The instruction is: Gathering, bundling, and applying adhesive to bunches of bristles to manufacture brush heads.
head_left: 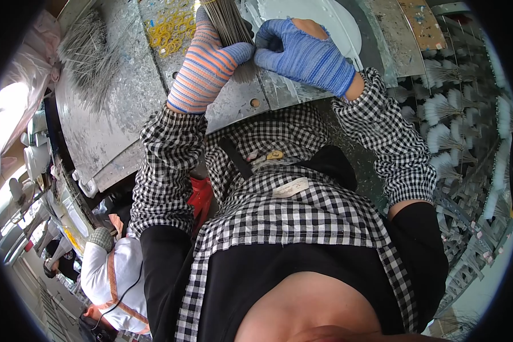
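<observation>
My left hand (202,71), in an orange and blue striped glove, wraps round a thick bundle of thin grey wires (227,25), its thumb across the near side. The bundle stands at a slant over the metal table (137,108), and its top runs out of view. My right hand (308,57), in a blue knitted glove with a hole at the back, is curled with fingertips and thumb pressed close beside the bundle. What its fingers hold, if anything, is hidden.
Yellow rubber bands (171,28) lie scattered left of the bundle. A loose heap of grey wires (88,51) sits farther left. White paste (342,25) covers a board behind my right hand. Racks of white-tipped wire bunches (442,108) stand at right. Another person (117,279) works at lower left.
</observation>
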`<action>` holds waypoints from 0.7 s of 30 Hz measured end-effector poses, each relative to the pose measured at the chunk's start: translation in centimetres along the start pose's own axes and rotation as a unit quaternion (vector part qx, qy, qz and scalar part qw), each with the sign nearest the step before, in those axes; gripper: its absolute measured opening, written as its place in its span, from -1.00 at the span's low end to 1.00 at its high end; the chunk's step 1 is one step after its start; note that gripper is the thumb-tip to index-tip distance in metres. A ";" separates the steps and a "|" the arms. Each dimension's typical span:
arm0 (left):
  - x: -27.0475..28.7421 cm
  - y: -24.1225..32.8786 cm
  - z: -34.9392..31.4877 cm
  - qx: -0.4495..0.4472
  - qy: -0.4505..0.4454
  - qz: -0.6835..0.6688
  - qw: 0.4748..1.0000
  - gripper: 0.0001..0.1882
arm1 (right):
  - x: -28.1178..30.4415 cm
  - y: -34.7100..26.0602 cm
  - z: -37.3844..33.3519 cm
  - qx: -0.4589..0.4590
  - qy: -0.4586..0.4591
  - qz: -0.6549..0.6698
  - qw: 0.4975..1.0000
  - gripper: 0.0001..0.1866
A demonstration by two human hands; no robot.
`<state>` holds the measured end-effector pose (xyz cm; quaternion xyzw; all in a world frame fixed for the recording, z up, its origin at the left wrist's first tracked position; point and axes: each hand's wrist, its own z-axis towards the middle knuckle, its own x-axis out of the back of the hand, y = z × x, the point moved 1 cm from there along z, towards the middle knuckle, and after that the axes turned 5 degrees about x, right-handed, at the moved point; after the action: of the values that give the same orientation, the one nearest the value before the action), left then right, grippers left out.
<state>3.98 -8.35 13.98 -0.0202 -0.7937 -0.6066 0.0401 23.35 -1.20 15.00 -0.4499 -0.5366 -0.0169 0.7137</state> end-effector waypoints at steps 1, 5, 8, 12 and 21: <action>-0.3 0.6 -0.4 0.001 -0.001 0.000 1.000 -0.25 | 0.0 0.1 0.0 -0.001 0.000 0.000 1.000 -0.53; -2.4 4.2 -1.4 0.032 -0.007 -0.105 0.994 -0.50 | 0.5 0.2 0.0 0.005 -0.006 -0.003 1.000 -0.55; -2.3 4.0 -1.3 0.037 0.003 -0.062 0.997 -0.39 | 0.2 0.7 -0.1 0.025 0.000 -0.002 1.000 -0.60; -2.7 4.4 -1.4 -0.012 0.025 -0.067 0.997 -0.27 | -0.2 1.5 -0.1 0.040 0.010 0.053 0.998 -0.52; -2.8 4.5 -1.2 0.011 0.047 -0.014 0.999 -0.22 | -0.3 1.1 0.2 0.045 0.014 0.019 0.999 -0.56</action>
<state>7.16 -8.28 18.38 0.0196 -0.7977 -0.5988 0.0690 23.63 -0.55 14.03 -0.4274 -0.5181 0.0138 0.7408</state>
